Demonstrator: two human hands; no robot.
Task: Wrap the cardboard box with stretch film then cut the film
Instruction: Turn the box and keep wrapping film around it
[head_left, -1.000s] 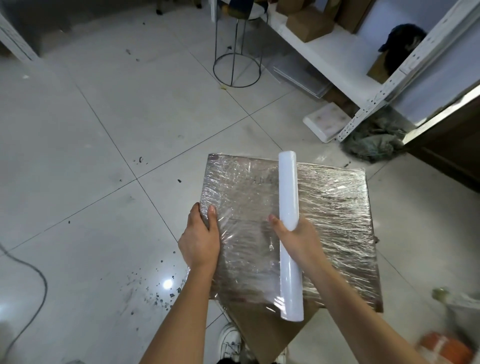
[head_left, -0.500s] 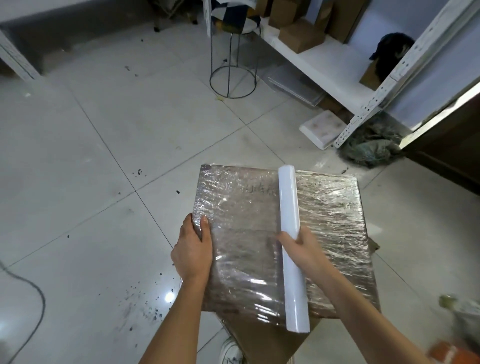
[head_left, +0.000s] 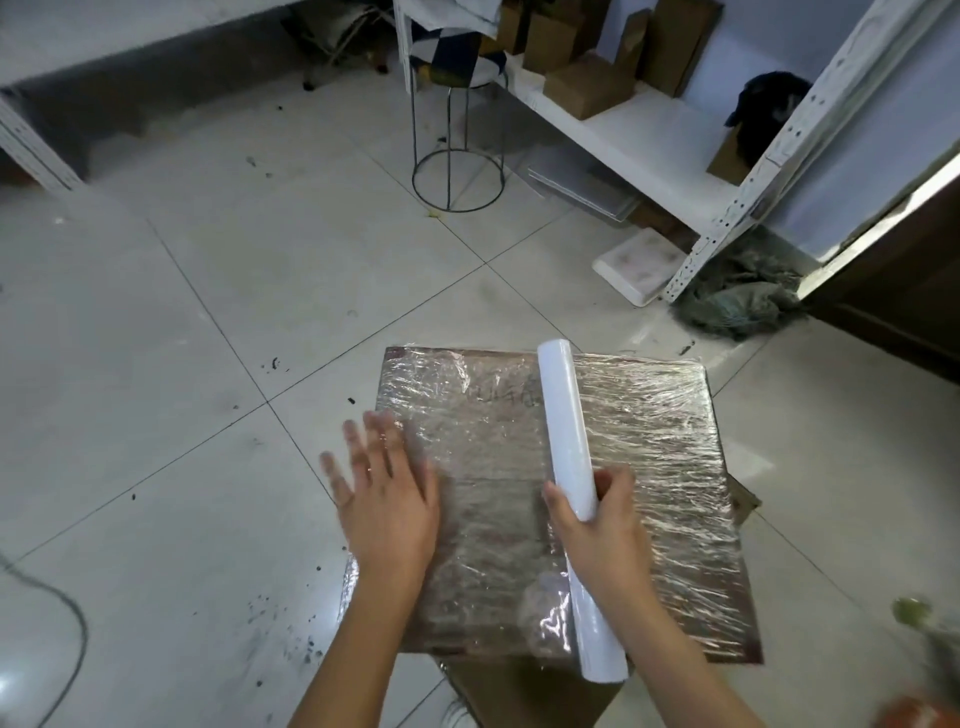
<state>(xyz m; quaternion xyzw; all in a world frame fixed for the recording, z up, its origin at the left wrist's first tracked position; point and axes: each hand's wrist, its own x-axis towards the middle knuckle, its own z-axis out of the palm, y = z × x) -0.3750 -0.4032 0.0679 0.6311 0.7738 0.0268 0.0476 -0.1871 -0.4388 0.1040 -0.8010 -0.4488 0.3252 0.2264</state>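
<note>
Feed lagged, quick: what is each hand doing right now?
Left hand: open, fingers spread over the wrapped box.
Right hand: closed around the film roll.

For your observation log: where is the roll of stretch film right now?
In the head view, the roll of stretch film lies across the wrapped cardboard box, right of centre, gripped by the right hand.

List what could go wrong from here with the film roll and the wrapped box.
The left hand lies open and blurred at the box's left edge, not holding it, so a pull on the film could shift the box. The right hand has a grip on the film roll near its middle; the long roll may tilt and the film bunch. The film is uncut, so letting go may loosen the last layer.
</note>
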